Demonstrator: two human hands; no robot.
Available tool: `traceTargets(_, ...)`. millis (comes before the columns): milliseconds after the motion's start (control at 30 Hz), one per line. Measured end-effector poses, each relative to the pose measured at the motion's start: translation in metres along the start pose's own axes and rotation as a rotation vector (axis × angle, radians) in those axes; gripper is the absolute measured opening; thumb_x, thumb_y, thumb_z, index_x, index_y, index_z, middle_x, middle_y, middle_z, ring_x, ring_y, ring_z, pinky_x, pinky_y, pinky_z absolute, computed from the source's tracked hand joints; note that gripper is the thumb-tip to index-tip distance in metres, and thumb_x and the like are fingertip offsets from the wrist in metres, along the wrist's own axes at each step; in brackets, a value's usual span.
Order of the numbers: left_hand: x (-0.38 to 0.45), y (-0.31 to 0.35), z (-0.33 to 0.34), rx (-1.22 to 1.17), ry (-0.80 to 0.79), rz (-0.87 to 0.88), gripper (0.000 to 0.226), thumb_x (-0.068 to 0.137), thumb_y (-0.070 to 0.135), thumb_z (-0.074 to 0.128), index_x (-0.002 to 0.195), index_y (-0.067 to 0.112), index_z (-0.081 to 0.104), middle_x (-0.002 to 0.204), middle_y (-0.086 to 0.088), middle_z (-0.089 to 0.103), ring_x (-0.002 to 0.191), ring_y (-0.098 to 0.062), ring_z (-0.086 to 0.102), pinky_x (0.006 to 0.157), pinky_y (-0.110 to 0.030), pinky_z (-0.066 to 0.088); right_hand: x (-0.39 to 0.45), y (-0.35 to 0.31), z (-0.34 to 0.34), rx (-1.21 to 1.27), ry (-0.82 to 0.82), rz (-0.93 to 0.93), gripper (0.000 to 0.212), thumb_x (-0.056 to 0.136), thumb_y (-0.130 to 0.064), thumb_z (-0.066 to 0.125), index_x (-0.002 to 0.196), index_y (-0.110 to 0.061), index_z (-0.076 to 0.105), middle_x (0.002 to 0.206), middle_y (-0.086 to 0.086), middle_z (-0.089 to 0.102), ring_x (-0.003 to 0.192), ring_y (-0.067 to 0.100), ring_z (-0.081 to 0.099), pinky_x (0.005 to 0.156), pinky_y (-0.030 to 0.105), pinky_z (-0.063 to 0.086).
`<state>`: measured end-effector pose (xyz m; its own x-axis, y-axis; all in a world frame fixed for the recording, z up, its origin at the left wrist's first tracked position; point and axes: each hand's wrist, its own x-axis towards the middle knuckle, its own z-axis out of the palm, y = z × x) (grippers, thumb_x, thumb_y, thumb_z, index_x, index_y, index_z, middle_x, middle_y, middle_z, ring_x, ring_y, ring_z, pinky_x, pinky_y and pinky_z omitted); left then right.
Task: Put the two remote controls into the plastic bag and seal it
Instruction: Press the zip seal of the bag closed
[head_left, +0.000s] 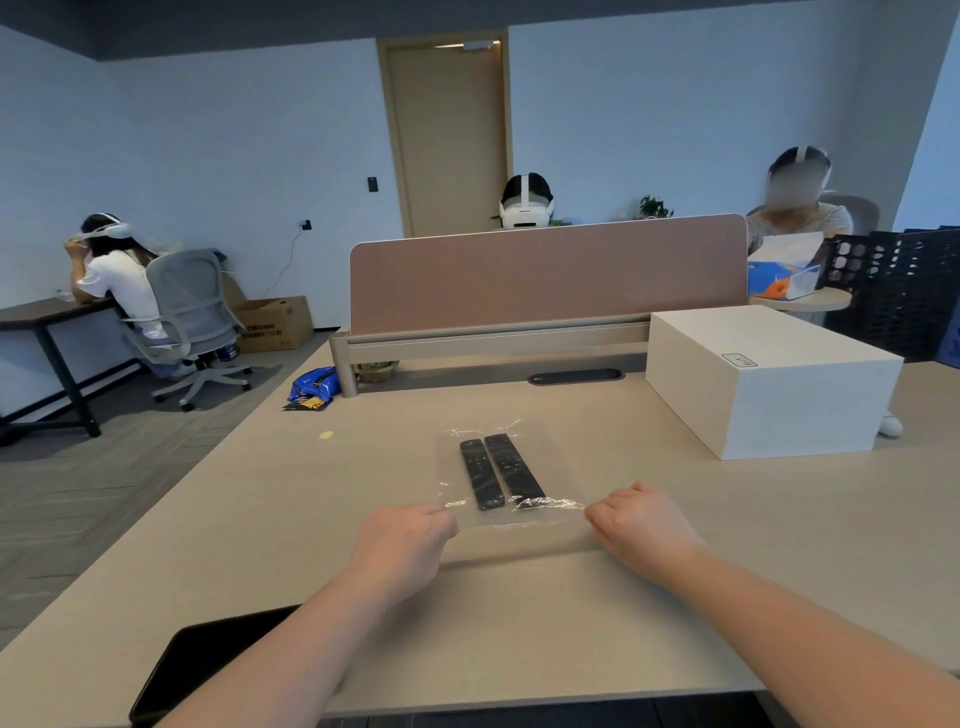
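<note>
Both remote controls (500, 472) lie side by side inside the clear plastic bag (506, 475) on the table (270, 525); the left hand (402, 545) and right hand (641, 525) pinch its near corners.

Bare desk (291, 499) left of bag (545, 467); white box (769, 384) far right.

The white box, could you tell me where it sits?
In the head view, the white box sits on the table, far right, beyond the plastic bag.
</note>
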<state>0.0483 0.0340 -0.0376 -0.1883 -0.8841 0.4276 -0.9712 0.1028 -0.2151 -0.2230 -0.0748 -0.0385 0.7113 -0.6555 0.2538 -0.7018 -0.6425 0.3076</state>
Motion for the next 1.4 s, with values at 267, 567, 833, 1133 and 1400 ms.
traceTargets(267, -0.003, 0.002, 0.003, 0.063, -0.015, 0.033, 0.025, 0.048, 0.028, 0.081, 0.060, 0.028, 0.059, 0.054, 0.017, 0.062, 0.045, -0.004, 0.060, 0.030, -0.013, 0.034, -0.013, -0.002, -0.008, 0.159, -0.202, 0.054, 0.036, 0.085, 0.005, 0.036, 0.118, -0.007, 0.046, 0.117, 0.013, 0.056, 0.105, 0.030, 0.056, 0.079, 0.038, 0.046)
traceTargets(567, -0.009, 0.006, -0.020, -0.222, -0.276, -0.081, 0.073, 0.072, 0.068, 0.011, 0.112, 0.038, 0.064, 0.128, 0.019, 0.061, 0.118, -0.008, 0.056, 0.090, -0.028, 0.048, -0.018, 0.010, 0.000, 0.397, -0.280, 0.168, 0.047, 0.087, -0.001, 0.035, 0.125, -0.024, 0.048, 0.120, 0.009, 0.058, 0.110, 0.030, 0.055, 0.086, 0.038, 0.050)
traceTargets(833, 0.015, 0.008, -0.017, -0.363, -0.150, -0.508, 0.033, 0.093, 0.038, 0.045, 0.108, 0.018, 0.066, 0.110, -0.003, 0.069, 0.107, -0.027, 0.060, 0.085, -0.033, 0.049, 0.003, 0.012, 0.001, 0.790, -0.170, 0.505, 0.044, 0.088, -0.003, 0.037, 0.125, -0.016, 0.056, 0.117, 0.007, 0.066, 0.108, 0.026, 0.058, 0.092, 0.028, 0.045)
traceTargets(1133, 0.047, 0.001, 0.027, -0.603, -0.351, -0.847, 0.055, 0.091, 0.040, 0.049, 0.139, 0.015, 0.036, 0.134, -0.010, 0.054, 0.122, -0.030, 0.051, 0.102, -0.037, 0.044, 0.055, -0.002, 0.013, 1.091, -0.161, 0.679, 0.049, 0.093, -0.030, 0.051, 0.137, -0.011, 0.040, 0.095, 0.003, 0.056, 0.106, 0.029, 0.057, 0.098, 0.036, 0.043)
traceTargets(1400, 0.073, 0.006, 0.054, -0.641, -0.271, -0.773, 0.038, 0.090, 0.035, 0.053, 0.124, 0.018, 0.056, 0.131, -0.010, 0.051, 0.118, -0.029, 0.053, 0.101, -0.036, 0.043, 0.098, -0.002, 0.040, 1.082, -0.200, 0.669, 0.048, 0.090, -0.023, 0.052, 0.136, -0.026, 0.038, 0.085, 0.003, 0.061, 0.092, 0.029, 0.060, 0.090, 0.040, 0.051)
